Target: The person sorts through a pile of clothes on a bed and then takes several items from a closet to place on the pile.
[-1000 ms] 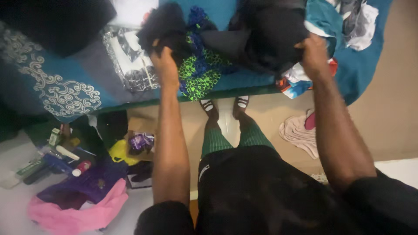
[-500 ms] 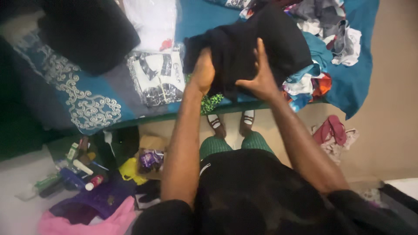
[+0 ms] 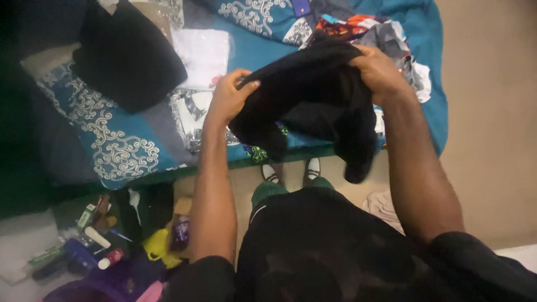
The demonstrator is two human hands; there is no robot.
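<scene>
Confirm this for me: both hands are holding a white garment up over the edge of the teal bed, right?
Not quite. The garment is black, not white, as the head view shows. The left hand and right hand do hold it up over the edge of the teal bed.

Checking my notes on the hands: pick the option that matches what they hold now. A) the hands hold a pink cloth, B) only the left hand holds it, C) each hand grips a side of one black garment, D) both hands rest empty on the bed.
C: the left hand and the right hand each clutch a side of the black garment, lifted above the teal bedspread.
</scene>
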